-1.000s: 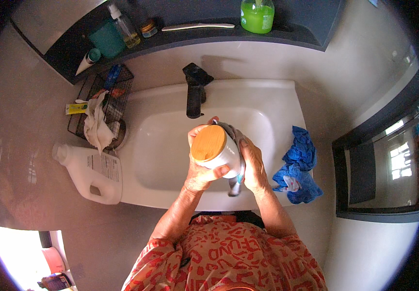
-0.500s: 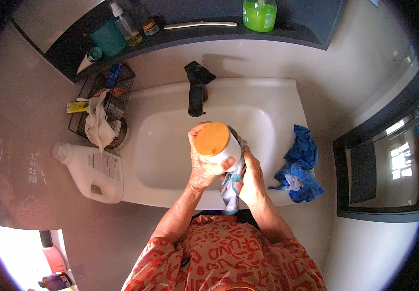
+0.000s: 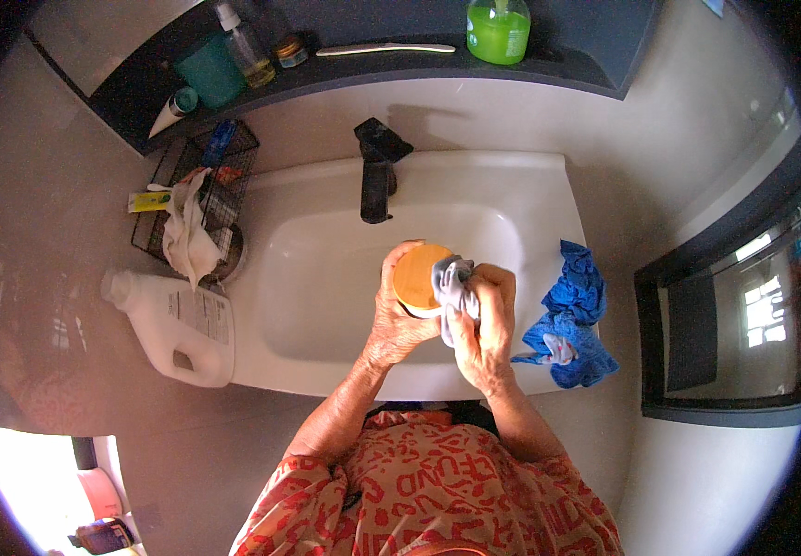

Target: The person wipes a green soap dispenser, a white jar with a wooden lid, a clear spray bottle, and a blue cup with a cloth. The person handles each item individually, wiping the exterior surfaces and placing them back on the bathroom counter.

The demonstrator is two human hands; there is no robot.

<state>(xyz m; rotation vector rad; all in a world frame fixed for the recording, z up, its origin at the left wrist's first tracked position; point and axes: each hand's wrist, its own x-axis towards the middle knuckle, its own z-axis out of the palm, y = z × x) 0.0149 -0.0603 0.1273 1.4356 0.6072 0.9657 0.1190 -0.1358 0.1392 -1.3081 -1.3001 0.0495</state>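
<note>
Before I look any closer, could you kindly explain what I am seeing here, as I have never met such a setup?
Certainly. There is no machine: these are a person's two bare hands. The view comes from the left of two fisheye cameras worn on that person's head, looking down, so straight edges bend near the rim. The left hand grips a wooden-lidded container; the right hand holds a grey-and-white cloth against one side of its top. Beneath is a white sink with a black faucet. A crumpled blue cloth lies at its right end; a white jug and wire basket are at the left.
</note>
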